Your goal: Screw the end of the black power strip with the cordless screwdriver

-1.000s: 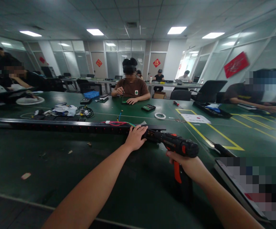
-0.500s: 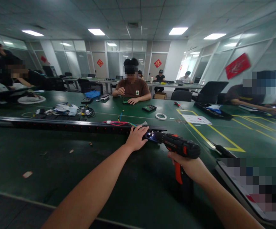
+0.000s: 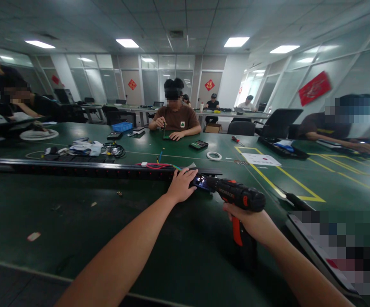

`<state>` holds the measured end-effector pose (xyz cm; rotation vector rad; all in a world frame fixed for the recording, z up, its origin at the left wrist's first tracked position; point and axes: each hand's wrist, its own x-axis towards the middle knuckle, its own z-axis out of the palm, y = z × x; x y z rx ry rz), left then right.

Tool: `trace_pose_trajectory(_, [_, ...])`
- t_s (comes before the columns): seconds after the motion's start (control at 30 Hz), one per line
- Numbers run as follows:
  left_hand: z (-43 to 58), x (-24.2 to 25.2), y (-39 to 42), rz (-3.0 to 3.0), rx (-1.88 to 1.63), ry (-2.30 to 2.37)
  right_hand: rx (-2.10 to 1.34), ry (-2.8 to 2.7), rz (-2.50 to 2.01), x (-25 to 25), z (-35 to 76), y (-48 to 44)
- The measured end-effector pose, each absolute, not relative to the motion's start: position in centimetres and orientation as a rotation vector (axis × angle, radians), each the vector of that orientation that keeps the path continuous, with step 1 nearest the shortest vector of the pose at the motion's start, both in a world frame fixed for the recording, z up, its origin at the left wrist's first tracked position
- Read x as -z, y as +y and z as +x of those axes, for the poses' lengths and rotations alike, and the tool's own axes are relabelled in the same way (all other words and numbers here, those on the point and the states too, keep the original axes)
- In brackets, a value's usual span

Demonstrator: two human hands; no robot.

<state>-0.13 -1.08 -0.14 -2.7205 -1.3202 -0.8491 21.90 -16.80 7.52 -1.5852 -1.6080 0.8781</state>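
A long black power strip (image 3: 76, 169) lies across the green table (image 3: 60, 221), running from the far left to the middle. My left hand (image 3: 182, 184) rests on its right end, fingers curled over it. My right hand (image 3: 252, 219) grips the handle of a black and orange cordless screwdriver (image 3: 239, 197). The tool's nose points left at the strip's end, right beside my left fingers, and a small light glows at its tip. Red, blue and green wires (image 3: 157, 164) lie just behind the strip.
A person in a brown shirt (image 3: 174, 117) sits across the table working on a small part. Other people sit at the left and right. A white tape roll (image 3: 214, 155), cables (image 3: 114, 150), a blue bin (image 3: 122, 126), a paper sheet (image 3: 261, 159) and yellow floor-tape lines lie around.
The light at the screwdriver's tip came on between the oldest frame and now. Both hands stay almost where they were.
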Motion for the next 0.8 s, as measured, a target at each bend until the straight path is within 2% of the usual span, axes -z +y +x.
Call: trace_pose_trajectory(0.8, [-0.07, 0.03, -1.19, -2.722, 0.826, -1.339, -0.876, -1.605, -1.608, -7.61, 21.93, -16.85])
